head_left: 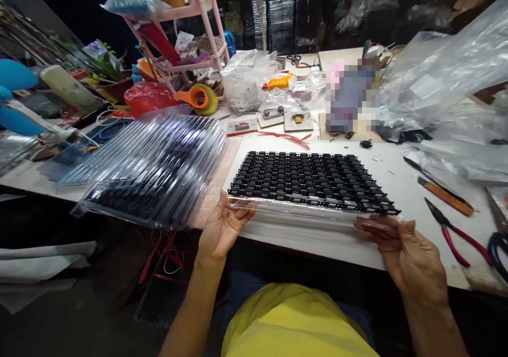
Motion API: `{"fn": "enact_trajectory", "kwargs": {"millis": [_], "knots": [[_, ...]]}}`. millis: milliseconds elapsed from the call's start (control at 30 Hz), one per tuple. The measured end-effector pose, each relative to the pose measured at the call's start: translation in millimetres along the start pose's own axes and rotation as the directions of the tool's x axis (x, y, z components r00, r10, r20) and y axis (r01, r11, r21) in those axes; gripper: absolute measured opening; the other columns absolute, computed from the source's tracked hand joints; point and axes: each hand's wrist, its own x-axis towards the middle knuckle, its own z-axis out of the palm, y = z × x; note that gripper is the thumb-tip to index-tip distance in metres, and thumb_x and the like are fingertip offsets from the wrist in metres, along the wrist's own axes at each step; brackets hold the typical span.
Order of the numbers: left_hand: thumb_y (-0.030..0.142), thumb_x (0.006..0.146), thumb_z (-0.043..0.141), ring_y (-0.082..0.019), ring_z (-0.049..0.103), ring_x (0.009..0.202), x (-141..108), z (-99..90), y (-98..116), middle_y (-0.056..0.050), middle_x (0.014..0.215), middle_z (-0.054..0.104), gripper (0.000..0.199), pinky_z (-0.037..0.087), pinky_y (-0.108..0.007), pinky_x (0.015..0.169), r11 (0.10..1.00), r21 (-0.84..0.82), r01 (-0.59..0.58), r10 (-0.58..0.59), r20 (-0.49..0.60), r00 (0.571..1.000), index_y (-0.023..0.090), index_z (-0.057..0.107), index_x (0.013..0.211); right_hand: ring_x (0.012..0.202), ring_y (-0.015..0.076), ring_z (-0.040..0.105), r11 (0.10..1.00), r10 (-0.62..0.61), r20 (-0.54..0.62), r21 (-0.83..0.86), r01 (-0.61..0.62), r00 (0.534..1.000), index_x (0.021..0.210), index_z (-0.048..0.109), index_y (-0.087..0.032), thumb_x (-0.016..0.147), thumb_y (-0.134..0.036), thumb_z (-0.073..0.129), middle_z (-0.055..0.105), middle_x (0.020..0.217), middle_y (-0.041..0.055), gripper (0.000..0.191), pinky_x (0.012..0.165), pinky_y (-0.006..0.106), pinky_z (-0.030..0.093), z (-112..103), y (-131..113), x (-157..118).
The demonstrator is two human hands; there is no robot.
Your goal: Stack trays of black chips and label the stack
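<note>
A clear plastic tray (pixel 286 208) filled with rows of small black parts (pixel 309 179) is held at its near edge, over the white table top. My left hand (pixel 224 224) grips its near left corner, thumb on the rim and fingers underneath. At the near right corner my right hand (pixel 408 251) pinches the rim between thumb and fingers. To the left lies a stack of similar clear trays (pixel 159 166), with black parts showing through the plastic.
Red-handled pliers (pixel 452 230) and an orange-handled knife (pixel 446 195) lie on the right. A pink plastic rack (pixel 212 28), a tape roll (pixel 202 98) and clear bags (pixel 246 81) stand behind. Plastic sheeting (pixel 444 76) covers the back right. Red wires (pixel 286 137) lie behind the tray.
</note>
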Motion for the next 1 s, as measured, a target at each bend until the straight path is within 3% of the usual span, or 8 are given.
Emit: {"fn": "enact_trajectory", "kwargs": {"millis": [333, 600, 867, 1000], "knots": [[0.026, 0.097, 0.033, -0.033, 0.067, 0.093, -1.3, 6.7, -0.4, -0.012, 0.091, 0.071, 0.035, 0.059, -0.038, 0.065, 0.996, 0.067, -0.062, 0.064, -0.027, 0.998, 0.011, 0.064, 0.092, 0.075, 0.0219, 0.071, 0.998, -0.005, 0.121, 0.057, -0.002, 0.993, 0.083, 0.073, -0.018, 0.086, -0.049, 0.058, 0.073, 0.078, 0.0095, 0.035, 0.061, 0.026, 0.056, 1.8, -7.3, 2.2], [0.026, 0.096, 0.035, -0.035, 0.065, 0.097, 1.4, 7.1, -0.6, -0.011, 0.087, 0.070, 0.034, 0.059, -0.040, 0.066, 0.990, 0.096, -0.102, 0.102, 0.005, 0.995, 0.012, 0.066, 0.091, 0.074, 0.0198, 0.070, 0.989, 0.016, 0.143, 0.142, -0.036, 0.990, 0.085, 0.073, -0.018, 0.086, -0.048, 0.058, 0.074, 0.079, 0.0072, 0.034, 0.062, 0.025, 0.055, 2.2, -10.0, 2.3], [0.024, 0.097, 0.027, -0.034, 0.066, 0.096, 4.5, 7.8, 0.4, -0.015, 0.099, 0.070, 0.040, 0.060, -0.041, 0.066, 0.984, 0.135, -0.114, 0.112, 0.025, 0.993, 0.013, 0.064, 0.109, 0.074, 0.0205, 0.070, 0.979, 0.031, 0.176, 0.193, -0.065, 0.984, 0.086, 0.071, -0.016, 0.089, -0.046, 0.055, 0.074, 0.080, 0.0094, 0.034, 0.061, 0.026, 0.052, 1.1, -10.4, 4.3], [0.024, 0.096, 0.028, -0.034, 0.067, 0.094, 5.1, 12.9, 1.2, -0.016, 0.102, 0.070, 0.040, 0.060, -0.042, 0.063, 0.986, 0.138, -0.095, 0.100, -0.032, 0.994, 0.016, 0.060, 0.119, 0.074, 0.0203, 0.070, 0.974, 0.044, 0.187, 0.210, -0.084, 0.981, 0.084, 0.070, -0.015, 0.089, -0.046, 0.055, 0.073, 0.080, 0.0105, 0.034, 0.060, 0.025, 0.050, 1.3, -12.4, 3.6]]}}
